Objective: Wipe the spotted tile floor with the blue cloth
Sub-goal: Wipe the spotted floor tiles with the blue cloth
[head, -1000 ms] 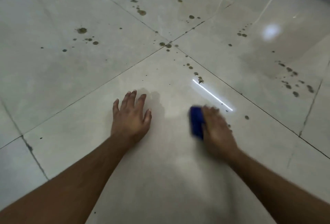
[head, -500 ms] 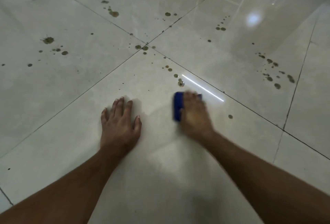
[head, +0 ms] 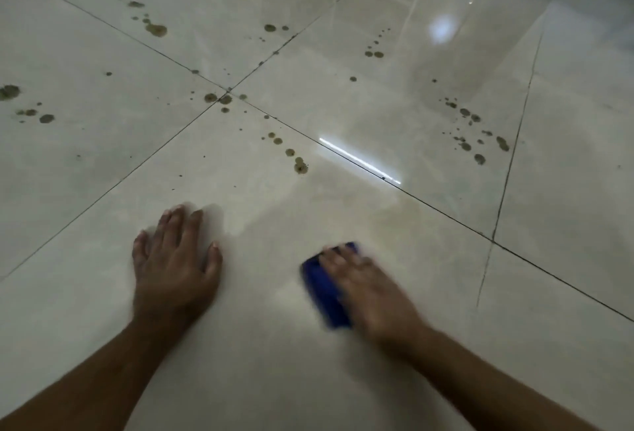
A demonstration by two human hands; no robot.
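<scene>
Both hands lie palm-down: left hand [head: 176,266] spread on the tile floor [head: 103,190], right hand [head: 370,296] flat on the blue cloth [head: 324,290].

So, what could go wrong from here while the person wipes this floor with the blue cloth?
1. The right hand seems to press flat on the blue cloth without gripping it, so the cloth may slip out from under it.
2. The nearest brown spots lie ahead of the cloth; a pass might smear them rather than lift them.
3. The left hand rests flat on the glossy tile floor and could slide if the surface is wet.
</scene>
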